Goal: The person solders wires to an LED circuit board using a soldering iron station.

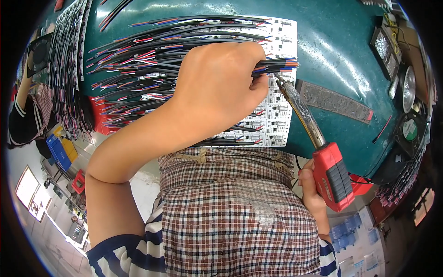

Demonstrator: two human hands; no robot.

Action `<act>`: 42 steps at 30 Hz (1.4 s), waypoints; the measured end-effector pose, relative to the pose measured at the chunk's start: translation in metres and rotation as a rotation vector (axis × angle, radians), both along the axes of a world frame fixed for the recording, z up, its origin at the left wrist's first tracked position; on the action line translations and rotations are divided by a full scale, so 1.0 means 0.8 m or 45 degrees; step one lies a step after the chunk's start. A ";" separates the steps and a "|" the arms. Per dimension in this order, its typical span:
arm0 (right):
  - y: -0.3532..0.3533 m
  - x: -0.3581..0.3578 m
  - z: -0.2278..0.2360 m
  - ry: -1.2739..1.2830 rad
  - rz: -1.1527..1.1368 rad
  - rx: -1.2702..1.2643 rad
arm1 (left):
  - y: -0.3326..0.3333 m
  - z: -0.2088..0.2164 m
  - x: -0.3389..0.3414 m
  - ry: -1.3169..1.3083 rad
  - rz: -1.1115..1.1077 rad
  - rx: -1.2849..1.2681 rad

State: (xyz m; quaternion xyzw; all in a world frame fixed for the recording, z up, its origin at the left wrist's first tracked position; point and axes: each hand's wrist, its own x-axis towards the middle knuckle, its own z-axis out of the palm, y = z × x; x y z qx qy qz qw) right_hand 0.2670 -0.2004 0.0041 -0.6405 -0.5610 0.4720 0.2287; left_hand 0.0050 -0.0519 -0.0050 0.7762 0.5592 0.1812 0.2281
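Note:
My left hand (226,78) is closed around a bundle of black cables (277,66), whose coloured wire ends stick out to the right. Beneath it lies a white circuit board panel (281,37) with many small parts; rows of black cables (152,41) with red, blue and white wire ends run left from it. My right hand (314,189) grips the red and black handle of a soldering iron (304,113). Its dark tip is just below the wire ends, over the panel's right part; whether it touches anything I cannot tell.
A grey flat bar (334,101) lies on the green table (332,46), right of the iron. Along the right edge are a metal tray (384,48), a round dish (408,87) and a small fan (410,130). Another cabled panel (69,55) and a person's arm (23,90) are at far left.

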 end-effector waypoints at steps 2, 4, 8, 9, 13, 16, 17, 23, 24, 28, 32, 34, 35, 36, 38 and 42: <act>-0.002 0.001 -0.004 -0.002 0.015 0.006 | 0.000 -0.001 0.000 0.008 0.002 -0.016; -0.002 0.000 -0.003 -0.006 0.029 0.011 | -0.001 0.000 0.002 0.015 0.003 -0.034; 0.002 -0.006 -0.001 0.031 -0.035 0.008 | -0.003 -0.002 0.005 0.030 0.020 -0.028; 0.002 -0.005 -0.001 0.012 0.000 -0.001 | -0.004 -0.002 0.005 0.039 0.024 -0.014; -0.003 0.003 0.001 -0.040 0.032 0.006 | -0.004 -0.002 0.005 0.049 0.018 -0.006; -0.008 0.008 0.003 -0.067 0.008 0.046 | -0.003 -0.003 0.006 0.038 0.001 0.010; -0.009 0.008 0.003 -0.061 -0.009 0.026 | -0.003 -0.004 0.006 0.039 0.006 0.016; -0.011 0.009 0.003 -0.018 -0.041 -0.022 | 0.000 0.000 0.003 0.057 -0.028 -0.030; -0.012 0.010 0.003 -0.002 -0.068 -0.036 | 0.001 0.002 0.004 0.051 -0.040 -0.070; -0.009 0.008 0.008 0.023 -0.056 -0.033 | 0.004 0.007 0.003 -0.089 0.006 -0.089; -0.010 0.006 0.013 0.022 -0.097 -0.079 | 0.006 0.013 -0.002 0.024 0.016 0.019; -0.015 0.006 0.016 0.014 -0.111 -0.102 | 0.009 0.027 0.000 0.103 0.073 0.158; -0.017 0.004 0.017 0.050 -0.181 -0.124 | 0.011 0.035 -0.002 0.096 0.082 0.209; -0.016 0.002 0.015 0.089 -0.248 -0.138 | 0.012 0.033 -0.006 0.025 0.062 0.306; -0.013 0.005 0.011 0.064 -0.218 -0.153 | 0.009 0.028 -0.006 -0.051 0.038 0.403; -0.019 0.013 0.000 -0.069 -0.059 0.010 | -0.018 0.017 0.003 -0.067 0.092 -0.104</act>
